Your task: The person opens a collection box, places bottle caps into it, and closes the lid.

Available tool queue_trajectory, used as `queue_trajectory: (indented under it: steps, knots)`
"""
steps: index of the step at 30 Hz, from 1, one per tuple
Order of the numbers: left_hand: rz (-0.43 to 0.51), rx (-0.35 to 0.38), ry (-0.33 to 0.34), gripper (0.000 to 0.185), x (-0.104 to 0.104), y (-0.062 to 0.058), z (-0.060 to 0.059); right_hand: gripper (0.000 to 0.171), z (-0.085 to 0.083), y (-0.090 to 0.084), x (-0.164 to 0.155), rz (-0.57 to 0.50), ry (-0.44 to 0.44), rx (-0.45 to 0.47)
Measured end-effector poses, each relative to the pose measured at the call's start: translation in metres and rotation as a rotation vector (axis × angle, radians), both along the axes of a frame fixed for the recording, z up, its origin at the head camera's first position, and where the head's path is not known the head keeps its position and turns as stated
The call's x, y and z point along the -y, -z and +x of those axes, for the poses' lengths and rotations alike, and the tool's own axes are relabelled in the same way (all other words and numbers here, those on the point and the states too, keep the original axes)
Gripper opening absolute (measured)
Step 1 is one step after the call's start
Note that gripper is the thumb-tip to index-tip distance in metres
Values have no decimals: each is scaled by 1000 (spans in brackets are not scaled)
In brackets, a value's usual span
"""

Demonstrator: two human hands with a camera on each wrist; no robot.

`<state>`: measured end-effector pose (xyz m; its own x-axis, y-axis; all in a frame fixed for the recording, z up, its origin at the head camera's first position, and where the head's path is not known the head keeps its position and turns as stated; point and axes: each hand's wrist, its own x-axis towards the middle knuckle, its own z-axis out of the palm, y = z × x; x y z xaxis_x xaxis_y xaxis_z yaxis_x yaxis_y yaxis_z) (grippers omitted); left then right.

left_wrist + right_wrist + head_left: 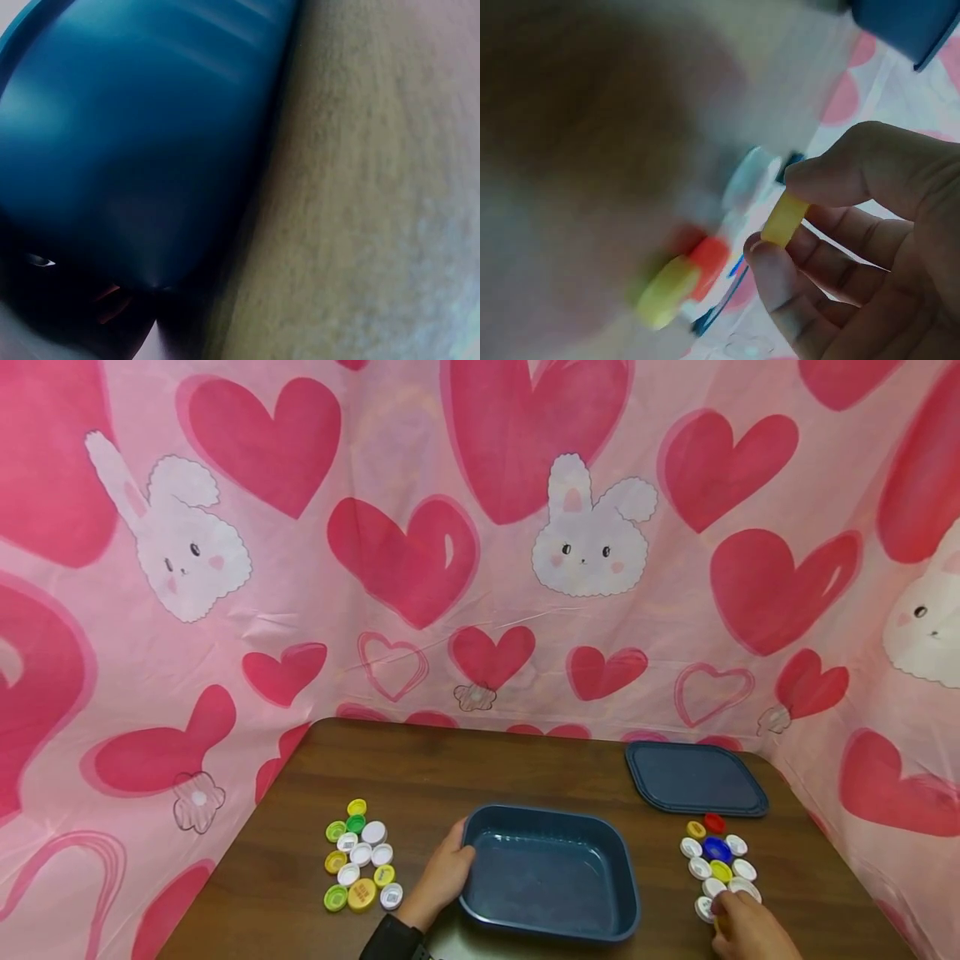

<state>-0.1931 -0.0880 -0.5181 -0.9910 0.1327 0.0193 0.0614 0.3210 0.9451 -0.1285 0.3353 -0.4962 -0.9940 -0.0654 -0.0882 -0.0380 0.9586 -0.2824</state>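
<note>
My left hand grips the left side of a dark blue plastic basin, its thumb on the rim. In the left wrist view the basin's outer wall fills the left side, and the gripping fingers are hidden. On the right, my right hand is at the near end of a group of bottle caps. Its thumb and fingers pinch a yellow bottle cap. That group includes a blue cap, a red cap and several white ones.
A second group of green, yellow and white caps, with a large yellow cap among them, lies left of the basin. A flat blue lid rests at the back right of the wooden table. Pink heart-patterned cloth hangs behind.
</note>
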Motion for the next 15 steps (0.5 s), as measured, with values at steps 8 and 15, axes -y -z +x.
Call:
queue_trajectory:
  steps: [8,15]
  knots:
    - [-15,-7,-5,55,1,0,-1,28,-18,-28,43,-26,-54,-45]
    - [-5,14,-3,56,0,0,-1,28,-28,-53,87,-66,-118,-124]
